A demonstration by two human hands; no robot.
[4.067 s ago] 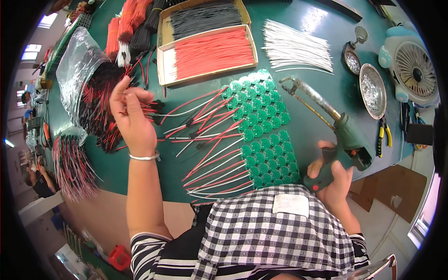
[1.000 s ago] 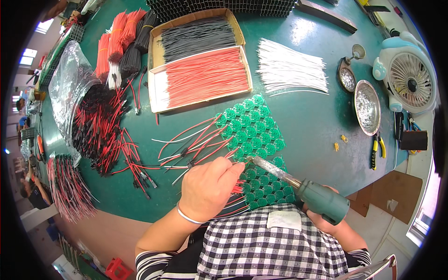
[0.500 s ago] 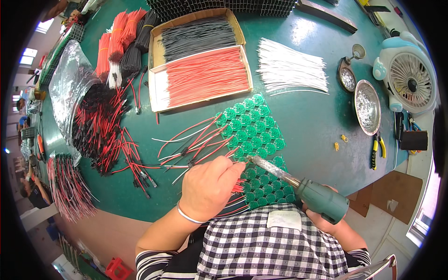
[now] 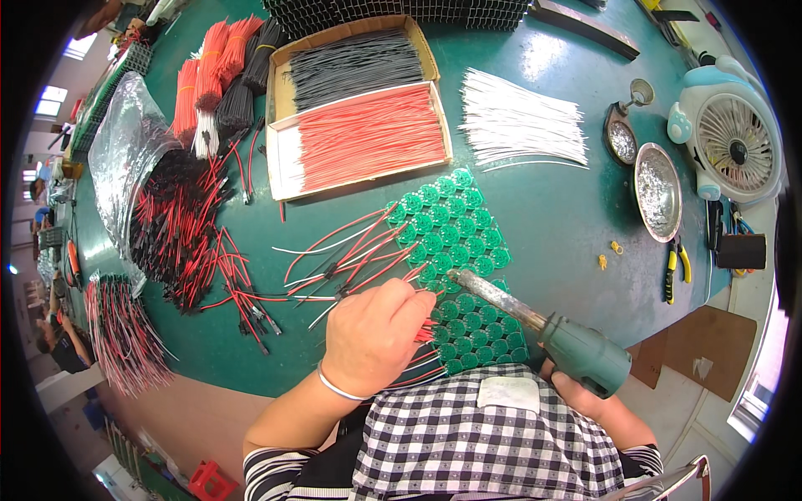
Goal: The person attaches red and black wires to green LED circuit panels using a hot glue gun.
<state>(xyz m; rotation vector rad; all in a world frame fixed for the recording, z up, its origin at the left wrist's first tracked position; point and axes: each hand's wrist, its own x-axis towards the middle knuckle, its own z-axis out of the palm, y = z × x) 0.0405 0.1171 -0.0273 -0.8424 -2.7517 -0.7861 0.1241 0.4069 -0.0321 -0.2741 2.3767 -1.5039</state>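
1. Head view, centre of the frame: panel of round green circuit boards [image 4: 455,230] lies flat on the green table [image 4: 560,217], its lower end close to the checked apron [image 4: 468,442]. Red and white wires [image 4: 355,238] trail leftward from its left edge.
2. Handling, my judgement: panel light, stiff, thin, perhaps apt to snap along the joins between discs; best held by its outer edges. Wires light and springy, soft enough to bend; take them near the board end, without tugging the joints.
3. Left hand [image 4: 368,334], just below centre: thumb and forefinger drawn together in a pinch at the panel's left edge, other fingers curled under. Wires run beneath it. Whether one sits between the fingertips, cannot tell; the hand covers it.
4. Right hand [image 4: 589,401], lower right of centre: fingers closed round the handle of a green soldering gun [image 4: 589,355], grip partly hidden behind its body. Tool looks fairly heavy and front-long; the handle is the only sensible hold, the metal barrel presumably hot.
5. Gun's tip points up-left, at or just over the panel near the left fingertips; contact cannot be told.
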